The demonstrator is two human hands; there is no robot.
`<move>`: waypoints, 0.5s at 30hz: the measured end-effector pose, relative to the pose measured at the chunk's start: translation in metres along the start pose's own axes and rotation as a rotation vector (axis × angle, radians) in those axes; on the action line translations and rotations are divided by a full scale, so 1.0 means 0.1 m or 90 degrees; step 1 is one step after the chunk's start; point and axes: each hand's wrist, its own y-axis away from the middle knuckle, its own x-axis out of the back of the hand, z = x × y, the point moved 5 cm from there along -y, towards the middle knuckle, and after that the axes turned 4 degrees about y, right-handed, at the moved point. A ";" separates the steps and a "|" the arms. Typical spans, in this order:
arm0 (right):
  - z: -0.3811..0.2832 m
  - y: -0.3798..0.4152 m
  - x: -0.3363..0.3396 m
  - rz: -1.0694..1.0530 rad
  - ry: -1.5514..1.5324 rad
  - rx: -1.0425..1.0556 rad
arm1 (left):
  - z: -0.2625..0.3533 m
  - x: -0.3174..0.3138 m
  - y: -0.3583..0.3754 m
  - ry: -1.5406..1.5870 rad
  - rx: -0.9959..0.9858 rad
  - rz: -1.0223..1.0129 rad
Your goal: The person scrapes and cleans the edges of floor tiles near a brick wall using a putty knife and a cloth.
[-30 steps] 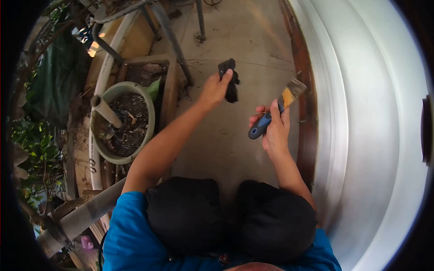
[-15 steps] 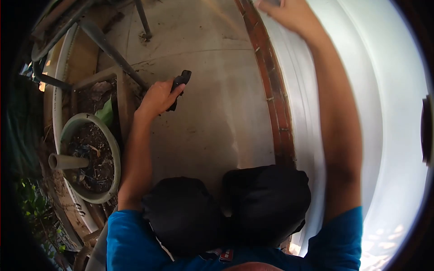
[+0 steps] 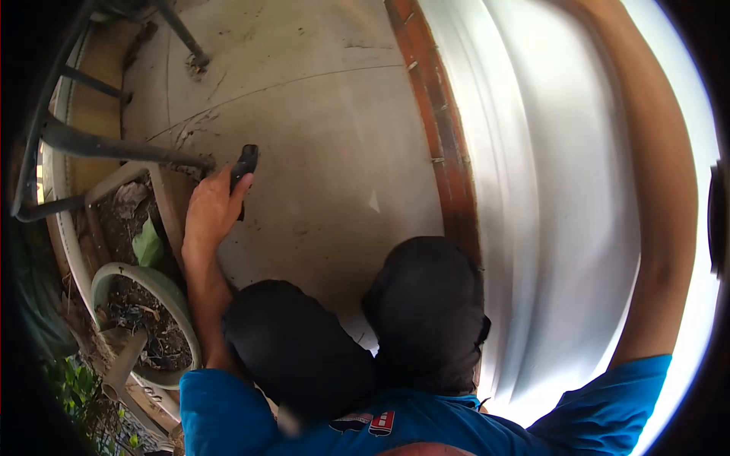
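Observation:
My left hand [image 3: 211, 211] is closed around a black handheld object [image 3: 246, 161] with a knobbed upper end. Its lower end shows below my thumb, but I cannot make out its exact kind. The hand hovers over the pale floor, beside the corner of a soil-filled planter box [image 3: 166, 199]. My right arm [image 3: 660, 175] stretches up along the white wall, and the right hand lies beyond the top edge of the view.
Dark metal legs [image 3: 122, 146] stand at the upper left. Below the planter is a round pot [image 3: 186, 319] of soil with a pipe [image 3: 125, 365] beside it. A red brick strip [image 3: 445, 144] edges the white wall [image 3: 578, 190]. My black-clad knees [image 3: 426, 304] are in front.
My left hand has shifted left and slightly down with the black object. My right arm has swung right, and its hand, seen before at the top holding something dark, has left the view.

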 end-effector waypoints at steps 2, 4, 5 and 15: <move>0.01 0.11 0.01 0.003 -0.022 -0.020 | -0.02 0.01 0.00 -0.004 0.022 -0.016; 0.04 0.19 -0.02 -0.019 -0.046 -0.096 | -0.02 0.04 0.03 -0.021 0.041 -0.023; 0.09 0.19 -0.01 -0.031 -0.055 -0.137 | -0.02 0.05 0.00 -0.035 0.042 -0.019; 0.42 0.28 0.05 0.170 -0.104 -0.275 | -0.05 0.09 -0.05 -0.044 0.051 -0.016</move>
